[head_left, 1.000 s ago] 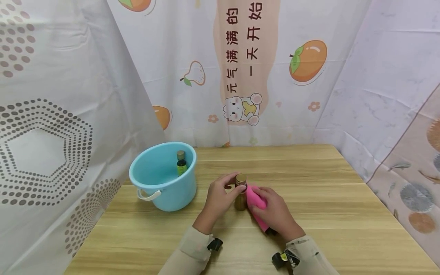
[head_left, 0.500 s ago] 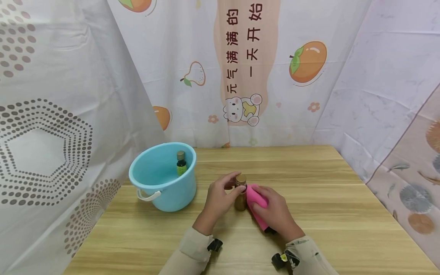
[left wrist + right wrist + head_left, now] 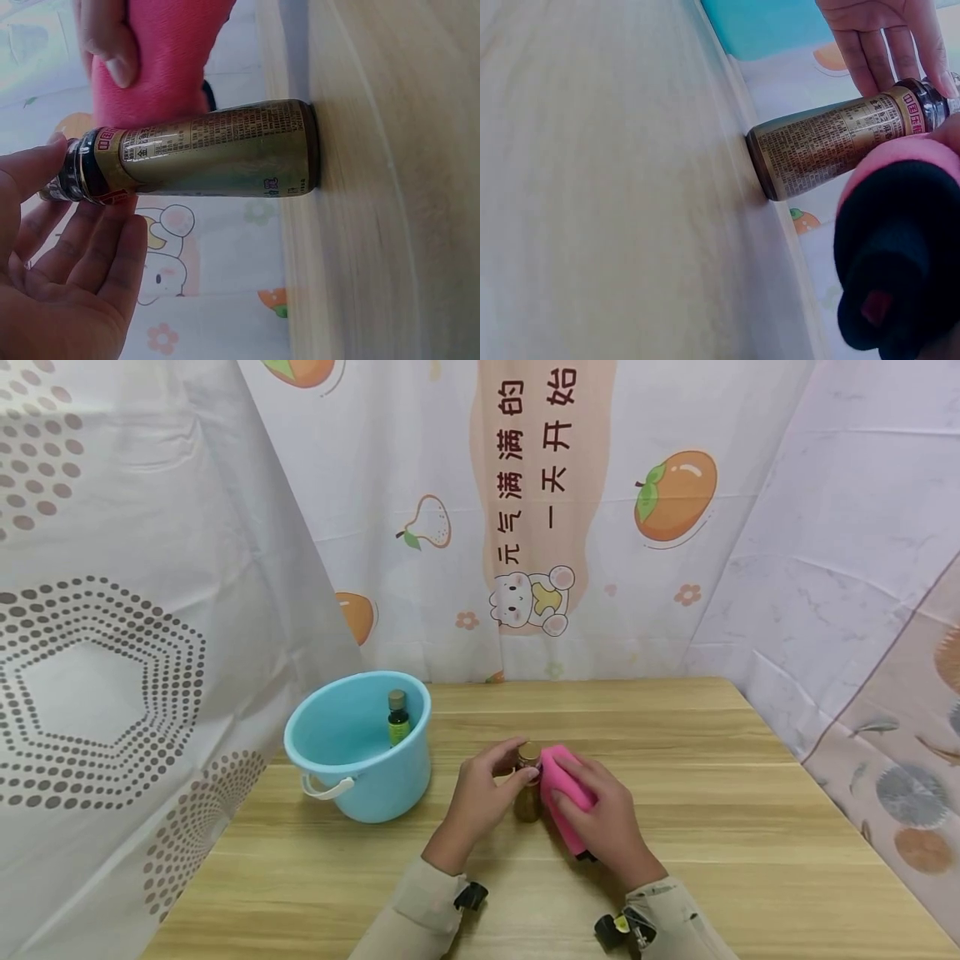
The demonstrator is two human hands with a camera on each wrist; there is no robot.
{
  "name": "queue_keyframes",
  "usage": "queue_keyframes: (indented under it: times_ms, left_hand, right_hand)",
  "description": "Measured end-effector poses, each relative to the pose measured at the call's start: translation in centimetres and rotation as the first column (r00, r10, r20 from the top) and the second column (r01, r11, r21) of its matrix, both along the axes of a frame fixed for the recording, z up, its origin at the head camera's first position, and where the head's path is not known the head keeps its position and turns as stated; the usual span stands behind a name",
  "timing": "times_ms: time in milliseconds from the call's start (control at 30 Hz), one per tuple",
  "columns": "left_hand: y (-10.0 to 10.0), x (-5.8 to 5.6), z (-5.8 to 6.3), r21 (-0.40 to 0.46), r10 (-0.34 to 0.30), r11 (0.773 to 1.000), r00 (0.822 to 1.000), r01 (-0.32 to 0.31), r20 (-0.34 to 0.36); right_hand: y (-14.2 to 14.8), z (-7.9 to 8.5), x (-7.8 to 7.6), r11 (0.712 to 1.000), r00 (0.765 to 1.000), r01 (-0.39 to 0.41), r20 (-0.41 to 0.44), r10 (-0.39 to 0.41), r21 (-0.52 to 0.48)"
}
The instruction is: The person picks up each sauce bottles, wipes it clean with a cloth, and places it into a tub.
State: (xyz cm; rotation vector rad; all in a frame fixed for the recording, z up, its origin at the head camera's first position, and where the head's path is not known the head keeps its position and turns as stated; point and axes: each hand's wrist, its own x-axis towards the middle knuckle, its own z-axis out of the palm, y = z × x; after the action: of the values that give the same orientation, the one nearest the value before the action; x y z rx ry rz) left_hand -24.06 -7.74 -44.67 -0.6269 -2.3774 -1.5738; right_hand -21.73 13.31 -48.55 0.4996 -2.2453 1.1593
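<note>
A small bottle (image 3: 528,807) with a gold label and gold cap stands upright on the table. My left hand (image 3: 478,795) holds it at the neck between thumb and fingers. In the left wrist view the thumb lies over the neck of the bottle (image 3: 217,154). My right hand (image 3: 606,814) grips a pink fuzzy thing (image 3: 558,768) with a black end, pressed against the bottle's right side. In the right wrist view that black end (image 3: 889,247) faces the camera, and the right hand is mostly hidden behind it.
A light blue bucket (image 3: 390,789) with a white handle (image 3: 327,788) stands left of the hands. Inside it is another bottle (image 3: 398,720) with a yellow-green label. The wooden table (image 3: 675,727) meets a printed curtain (image 3: 420,610) at its back edge.
The right hand has moved the pink fuzzy thing a little upward along the bottle's side, and its top is now level with the cap. The left hand keeps its hold on the neck.
</note>
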Motion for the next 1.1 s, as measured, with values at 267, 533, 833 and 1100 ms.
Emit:
queue_keyframes:
  times_ms: [267,533,833,1100]
  left_hand:
    - [0.09,0.01,-0.05,0.002,-0.011,1.000,1.000,0.011,-0.009]
    - [0.07,-0.02,-0.02,0.000,-0.006,1.000,1.000,0.006,-0.011]
    - [0.05,-0.06,-0.04,-0.003,0.000,1.000,1.000,0.000,0.001]
    - [0.16,-0.04,-0.15,0.007,-0.006,1.000,1.000,0.006,0.012]
  right_hand:
    - [0.09,0.50,0.12,0.999,0.998,-0.006,-0.060,0.003,-0.045]
    - [0.01,0.53,0.04,1.000,1.000,-0.009,-0.009,0.009,-0.030]
    - [-0.11,0.68,0.15,0.999,0.999,-0.014,0.046,0.016,-0.031]
    - [0.02,-0.03,-0.02,1.000,0.994,-0.004,0.107,0.004,-0.005]
